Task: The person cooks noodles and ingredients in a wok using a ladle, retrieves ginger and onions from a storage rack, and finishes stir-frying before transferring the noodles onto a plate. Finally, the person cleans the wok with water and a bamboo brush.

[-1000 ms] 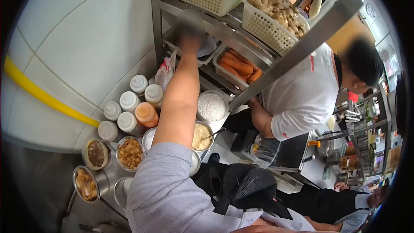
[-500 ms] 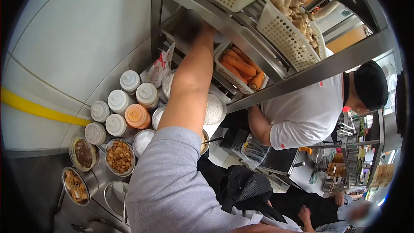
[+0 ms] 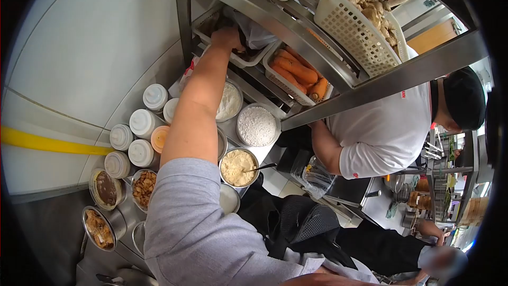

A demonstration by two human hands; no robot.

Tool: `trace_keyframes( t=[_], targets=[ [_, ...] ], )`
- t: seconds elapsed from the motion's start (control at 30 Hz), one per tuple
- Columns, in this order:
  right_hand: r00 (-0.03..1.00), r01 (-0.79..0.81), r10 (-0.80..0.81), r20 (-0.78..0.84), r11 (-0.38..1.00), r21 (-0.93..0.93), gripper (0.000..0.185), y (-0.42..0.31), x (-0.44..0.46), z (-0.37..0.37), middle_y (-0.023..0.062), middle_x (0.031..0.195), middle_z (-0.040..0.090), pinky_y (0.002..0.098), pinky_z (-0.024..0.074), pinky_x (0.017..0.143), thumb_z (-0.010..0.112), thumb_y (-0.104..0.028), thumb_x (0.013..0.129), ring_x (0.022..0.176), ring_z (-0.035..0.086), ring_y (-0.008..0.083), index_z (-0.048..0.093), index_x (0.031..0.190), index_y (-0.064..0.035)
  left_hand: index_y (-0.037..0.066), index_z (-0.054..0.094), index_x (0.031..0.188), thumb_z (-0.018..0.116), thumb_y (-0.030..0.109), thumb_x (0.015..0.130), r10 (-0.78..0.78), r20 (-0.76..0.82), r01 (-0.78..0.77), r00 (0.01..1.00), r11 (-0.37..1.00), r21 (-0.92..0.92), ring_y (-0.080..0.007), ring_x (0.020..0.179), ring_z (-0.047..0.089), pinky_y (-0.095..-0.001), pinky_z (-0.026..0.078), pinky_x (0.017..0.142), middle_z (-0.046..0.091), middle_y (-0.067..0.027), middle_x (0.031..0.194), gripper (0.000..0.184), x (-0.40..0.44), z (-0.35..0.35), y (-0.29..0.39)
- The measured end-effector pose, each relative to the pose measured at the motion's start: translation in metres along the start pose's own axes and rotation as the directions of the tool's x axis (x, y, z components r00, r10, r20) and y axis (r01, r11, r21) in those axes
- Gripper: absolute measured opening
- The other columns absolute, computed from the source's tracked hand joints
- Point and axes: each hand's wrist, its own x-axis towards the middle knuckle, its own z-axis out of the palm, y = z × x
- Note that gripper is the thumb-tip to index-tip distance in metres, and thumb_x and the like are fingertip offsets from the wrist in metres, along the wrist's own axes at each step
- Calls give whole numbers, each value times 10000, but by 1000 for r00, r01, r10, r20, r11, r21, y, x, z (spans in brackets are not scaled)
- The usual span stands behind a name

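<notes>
My left hand (image 3: 227, 38) reaches into a white plastic basket (image 3: 248, 59) on the metal shelf. Its fingers are curled at a dark thing beside a clear plastic bag (image 3: 256, 34); what they hold is partly hidden. To the right of that basket stands another with carrots (image 3: 296, 71). Below my forearm are a bowl of white flour (image 3: 229, 101), a bowl of coarse white powder (image 3: 256, 126) and a bowl of pale yellow powder (image 3: 237, 165) with a spoon in it. My right hand is out of view.
White-capped squeeze bottles (image 3: 143, 123) stand by the tiled wall, near containers of brown pieces (image 3: 143, 189) and sauce (image 3: 107, 189). A ginger basket (image 3: 354, 26) sits higher on the shelf. A co-worker in a white shirt (image 3: 381, 127) stands close by; another person is farther down.
My left forearm has shifted left, uncovering the powder bowls. My hand, blurred and dark before, now shows in the basket beside the clear bag. The view has shifted slightly.
</notes>
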Motion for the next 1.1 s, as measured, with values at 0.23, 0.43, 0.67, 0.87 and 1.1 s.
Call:
trace_keyframes(
  t=[0.23, 0.43, 0.67, 0.87, 1.1],
  targets=[
    [999, 7, -10, 46, 998, 58, 449, -16, 8, 11, 163, 1123, 649, 416, 509, 815, 602, -133, 793, 962, 619, 291, 542, 1231, -54, 136, 602, 1329, 811, 391, 720, -21, 99, 31, 995, 995, -95, -300, 1253, 577, -457, 470, 1023, 598, -70, 1371, 692, 27, 8, -3],
    [994, 4, -15, 106, 995, 100, 467, -49, 11, 17, 167, 1114, 657, 413, 523, 788, 594, -111, 801, 942, 633, 288, 525, 1260, -57, 149, 493, 1419, 594, 305, 893, -185, -70, 166, 980, 962, -219, -300, 1258, 575, -461, 459, 1033, 585, -145, 1371, 558, 22, 24, 18],
    [982, 25, -60, 179, 982, 188, 490, -86, 9, 33, 171, 1103, 667, 410, 538, 755, 585, -84, 810, 919, 650, 284, 505, 1293, -60, 136, 280, 1514, 604, 319, 889, -294, -54, 285, 954, 950, -129, -338, 1223, 590, -477, 456, 1024, 569, -208, 1352, 728, 14, 24, 30],
    [960, 21, -104, 258, 952, 306, 512, -126, -9, 55, 175, 1094, 675, 408, 551, 727, 577, -62, 818, 899, 664, 281, 487, 1322, -63, 128, 287, 1507, 610, 302, 896, -249, 15, 249, 968, 965, -76, -314, 1244, 583, -469, 460, 1019, 570, -169, 1372, 713, 9, 25, 33],
    [897, -29, -203, 392, 859, 511, 539, -198, -37, 88, 180, 1083, 684, 405, 567, 695, 567, -35, 827, 876, 680, 277, 467, 1356, -66, 88, 353, 1492, 660, 308, 846, -133, -22, 128, 991, 979, -157, -337, 1250, 572, -452, 483, 1004, 539, -187, 1408, 748, 28, 31, 17]
  ],
)
